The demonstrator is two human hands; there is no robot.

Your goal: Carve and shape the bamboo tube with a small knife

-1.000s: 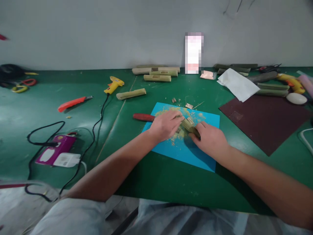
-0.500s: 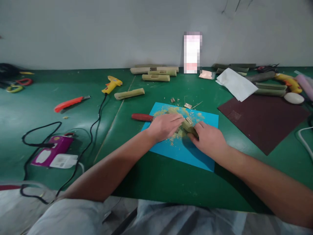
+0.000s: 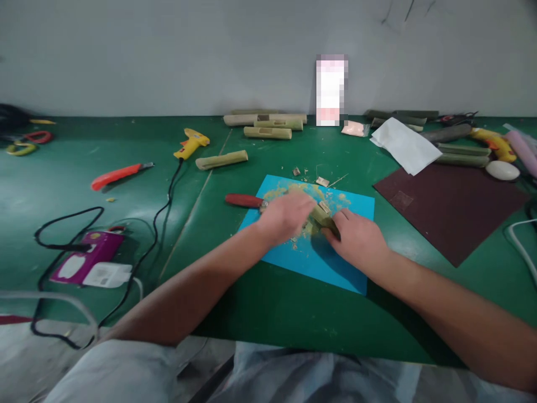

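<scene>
A short bamboo tube [image 3: 322, 215] lies slanted over a blue sheet [image 3: 331, 271] strewn with pale sawdust and chips. My right hand [image 3: 361, 238] is closed round the tube's near end, thumb on the near side. At the tube's far part, my left hand [image 3: 285, 215] is closed over it with curled, slightly blurred fingers. What lies under that palm is hidden. A red-handled tool [image 3: 244, 200] rests at the sheet's left edge, its metal end partly covered by my left hand. Small bamboo chips [image 3: 322, 182] lie just beyond the sheet.
To the left are a yellow glue gun [image 3: 192, 144], an orange utility knife [image 3: 121, 175] and a purple power strip [image 3: 90, 256] with cords. Bamboo pieces [image 3: 267, 133] line the wall. A dark brown sheet [image 3: 453, 212] and white paper [image 3: 405, 145] lie to the right.
My left hand has shifted slightly, its fingers now more curled and the knuckles higher. My right hand and the bamboo tube stay almost where they were.
</scene>
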